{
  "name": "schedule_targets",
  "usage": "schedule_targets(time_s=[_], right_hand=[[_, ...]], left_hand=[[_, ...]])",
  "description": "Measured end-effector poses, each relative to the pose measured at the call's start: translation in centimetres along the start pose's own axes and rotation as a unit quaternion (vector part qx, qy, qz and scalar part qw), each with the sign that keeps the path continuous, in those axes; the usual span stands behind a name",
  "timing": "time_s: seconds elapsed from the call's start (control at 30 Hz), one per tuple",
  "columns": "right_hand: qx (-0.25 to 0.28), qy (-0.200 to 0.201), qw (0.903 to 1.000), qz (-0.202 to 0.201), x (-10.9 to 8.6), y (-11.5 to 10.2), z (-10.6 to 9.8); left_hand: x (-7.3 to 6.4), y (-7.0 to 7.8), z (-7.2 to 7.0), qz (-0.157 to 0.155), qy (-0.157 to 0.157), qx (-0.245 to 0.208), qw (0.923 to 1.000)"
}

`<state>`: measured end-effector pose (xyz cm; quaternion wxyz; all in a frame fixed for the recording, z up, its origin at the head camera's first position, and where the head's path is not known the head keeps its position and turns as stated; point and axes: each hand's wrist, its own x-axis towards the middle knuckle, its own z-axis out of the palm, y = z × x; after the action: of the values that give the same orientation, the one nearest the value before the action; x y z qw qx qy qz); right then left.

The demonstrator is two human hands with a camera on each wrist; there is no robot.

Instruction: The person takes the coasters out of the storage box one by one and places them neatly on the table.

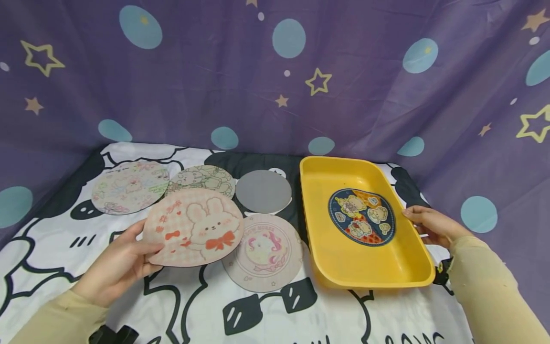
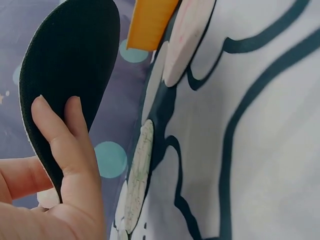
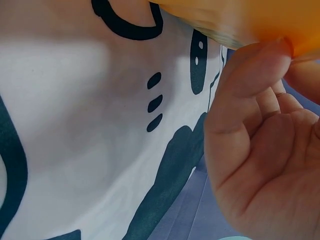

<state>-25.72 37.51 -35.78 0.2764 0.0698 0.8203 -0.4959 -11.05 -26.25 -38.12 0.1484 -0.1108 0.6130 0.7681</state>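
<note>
My left hand (image 1: 122,255) pinches the left edge of a round pink checked mat (image 1: 193,227) with a white rabbit and red bows. The mat is held above the table, and its dark back (image 2: 70,65) faces the left wrist view, two fingers lying against it. At the right, my right hand (image 1: 434,224) grips the right rim of a yellow plastic tray (image 1: 343,267), thumb on top. Inside the tray lies a round dark blue mat (image 1: 362,217) with cartoon bears. Just right of the rabbit mat lies a pale pink unicorn mat (image 1: 275,267), partly covered by it.
Farther back on the patterned cloth (image 1: 193,315) lie a plain grey round mat (image 1: 263,191), a greenish patterned mat (image 1: 206,179) and a pastel floral mat (image 1: 131,186). A purple curtain (image 1: 215,76) with stars hangs behind the table.
</note>
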Motion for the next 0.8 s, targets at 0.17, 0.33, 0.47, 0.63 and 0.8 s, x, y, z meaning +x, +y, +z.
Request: schedule_targets(time_s=[0.17, 0.33, 0.47, 0.63, 0.8], right_hand=[[0.005, -0.008, 1.0000, -0.002, 0.0, 0.0, 0.0], [0.002, -0.006, 1.0000, 0.000, -0.1, 0.0, 0.0], [0.000, -0.005, 1.0000, 0.001, -0.1, -0.1, 0.0], [0.002, -0.005, 1.0000, -0.001, -0.1, -0.1, 0.0], [0.007, -0.008, 0.9999, -0.002, -0.1, -0.1, 0.1]], left_hand=[[0.1, -0.5, -0.4, -0.016, 0.007, 0.002, 0.9998], [0.2, -0.9, -0.6, -0.025, 0.007, 0.004, 0.9997], [0.4, -0.9, -0.7, -0.043, 0.012, 0.015, 0.9989], [0.6, -1.1, -0.7, -0.056, 0.015, 0.036, 0.9977], [0.7, -1.4, -0.9, -0.062, 0.016, 0.042, 0.9971]])
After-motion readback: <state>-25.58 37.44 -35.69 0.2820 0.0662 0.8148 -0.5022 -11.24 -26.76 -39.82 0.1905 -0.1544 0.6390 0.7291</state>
